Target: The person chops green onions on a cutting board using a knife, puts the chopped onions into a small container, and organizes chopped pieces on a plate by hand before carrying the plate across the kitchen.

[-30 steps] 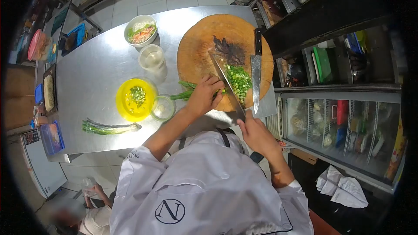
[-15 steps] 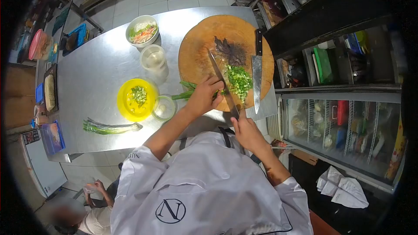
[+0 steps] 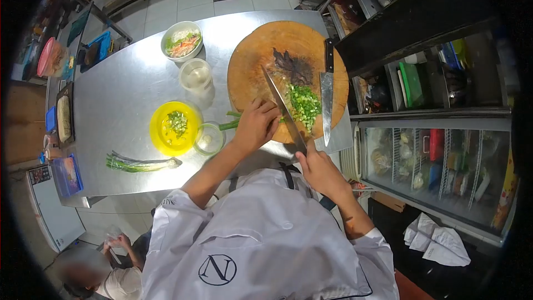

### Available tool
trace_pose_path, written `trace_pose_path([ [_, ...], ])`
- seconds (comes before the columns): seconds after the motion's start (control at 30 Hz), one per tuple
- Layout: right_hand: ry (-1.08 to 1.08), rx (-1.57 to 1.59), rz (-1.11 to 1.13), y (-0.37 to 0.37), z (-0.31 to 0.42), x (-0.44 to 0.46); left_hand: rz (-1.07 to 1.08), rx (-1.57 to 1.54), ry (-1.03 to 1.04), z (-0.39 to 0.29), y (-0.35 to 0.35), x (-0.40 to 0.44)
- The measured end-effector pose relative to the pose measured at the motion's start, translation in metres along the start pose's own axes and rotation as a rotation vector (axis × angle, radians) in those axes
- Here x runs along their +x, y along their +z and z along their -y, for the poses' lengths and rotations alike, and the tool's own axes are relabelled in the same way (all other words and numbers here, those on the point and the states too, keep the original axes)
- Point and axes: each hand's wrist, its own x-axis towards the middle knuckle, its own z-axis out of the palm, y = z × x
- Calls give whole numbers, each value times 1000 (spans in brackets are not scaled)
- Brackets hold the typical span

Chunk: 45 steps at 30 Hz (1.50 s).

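- Landmark: round wooden chopping board [image 3: 244, 61], at the right end of the steel desk [image 3: 122, 94].
- Left hand [image 3: 257, 125]: over the board's near-left part, fingers curled down, holding green onion stalks [image 3: 229, 125]; we see their ends stick out past the board's left edge.
- Right hand [image 3: 317, 164]: at the board's near edge, wrapped round the handle of a long chef's knife [image 3: 281, 100].
- Blade slants over the board, tip toward its far-left side, just beside the left fingers. We can't tell if it touches the wood.
- Chopped green onion [image 3: 305, 105]: heaped on the board's near-right part, right of that blade.
- Black-handled knife [image 3: 326, 97]: lying along the board's right side, tip toward us.
- Dark shrivelled pile [image 3: 291, 64]: on the board, beyond the heap; we can't tell what.
- Small clear container [image 3: 209, 139] and yellow bowl [image 3: 158, 133]: left of the board, side by side; bowl holds chopped green bits.
- Clear round tub [image 3: 195, 75] and white bowl [image 3: 182, 41]: left of the board, farther from us; bowl has white, green and orange shreds.
- Green onion bunch [image 3: 141, 163]: flat, well left of the board.
- Glass-door fridge [image 3: 433, 166]: right of the board.
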Motion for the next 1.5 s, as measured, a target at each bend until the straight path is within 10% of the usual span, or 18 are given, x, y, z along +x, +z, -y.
trace_pose_path([
  [1.5, -48, 20, -171, 33, -35, 7, 44, -65, -20, 7, -5, -6],
])
